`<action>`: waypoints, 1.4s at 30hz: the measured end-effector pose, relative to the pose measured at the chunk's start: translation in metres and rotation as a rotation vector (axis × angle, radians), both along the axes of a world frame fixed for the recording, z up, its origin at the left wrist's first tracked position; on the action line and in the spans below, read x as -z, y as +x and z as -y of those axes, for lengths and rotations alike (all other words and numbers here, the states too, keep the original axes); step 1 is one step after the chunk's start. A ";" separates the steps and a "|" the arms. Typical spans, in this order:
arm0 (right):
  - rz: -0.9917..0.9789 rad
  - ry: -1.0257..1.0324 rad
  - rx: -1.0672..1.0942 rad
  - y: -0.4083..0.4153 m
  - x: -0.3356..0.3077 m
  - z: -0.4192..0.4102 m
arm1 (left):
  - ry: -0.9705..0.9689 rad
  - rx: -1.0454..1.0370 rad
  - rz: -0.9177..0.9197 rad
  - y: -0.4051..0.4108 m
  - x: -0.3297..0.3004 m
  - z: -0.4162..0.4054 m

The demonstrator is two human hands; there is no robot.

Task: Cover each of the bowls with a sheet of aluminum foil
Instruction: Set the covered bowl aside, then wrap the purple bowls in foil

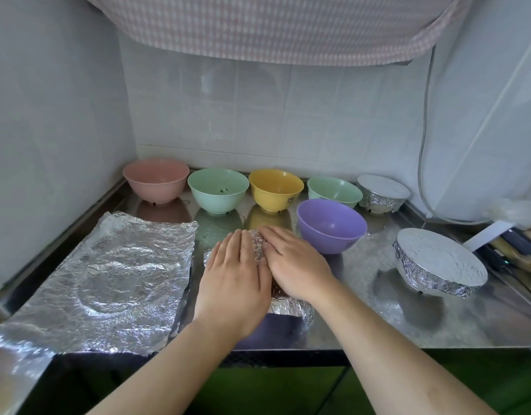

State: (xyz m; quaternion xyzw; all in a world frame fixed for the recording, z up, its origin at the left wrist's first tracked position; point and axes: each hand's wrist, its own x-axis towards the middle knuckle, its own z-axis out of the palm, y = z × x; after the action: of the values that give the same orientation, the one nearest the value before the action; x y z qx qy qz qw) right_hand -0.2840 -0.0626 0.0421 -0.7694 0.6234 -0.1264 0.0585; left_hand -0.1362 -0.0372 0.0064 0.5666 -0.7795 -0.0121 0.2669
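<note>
Steel counter [363,310], six o'clock: left hand [231,280] and right hand [297,265], fingers flat, press foil [291,308] over a bowl; crimping it evenly under the rim should seal it.

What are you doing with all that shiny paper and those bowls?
A person is covering bowls with aluminum foil. Both hands, the left hand and the right hand, lie flat on top of a bowl under foil at the front of the metal counter, pressing the sheet down. Two foil-covered bowls sit on the right. The pink bowl, two green bowls, yellow bowl and purple bowl are uncovered. A spare foil sheet lies on the left.
</note>
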 end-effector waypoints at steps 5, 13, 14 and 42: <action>0.051 0.106 0.124 -0.002 0.003 0.001 | 0.029 0.104 0.020 0.018 -0.013 0.008; 0.118 0.165 -0.040 -0.010 -0.018 0.017 | 0.222 -0.102 0.082 -0.021 -0.023 -0.003; 0.164 0.183 -0.027 -0.012 -0.016 0.016 | 0.244 -0.129 0.073 -0.024 -0.024 -0.007; 0.285 0.111 0.045 -0.011 -0.008 0.003 | 0.121 0.005 -0.071 -0.002 -0.012 0.015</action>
State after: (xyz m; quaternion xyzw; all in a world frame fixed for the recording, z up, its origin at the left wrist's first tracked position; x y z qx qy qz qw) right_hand -0.2953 -0.0652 0.0499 -0.7252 0.6318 -0.2011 0.1858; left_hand -0.1380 -0.0518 0.0184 0.5787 -0.7690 -0.0798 0.2596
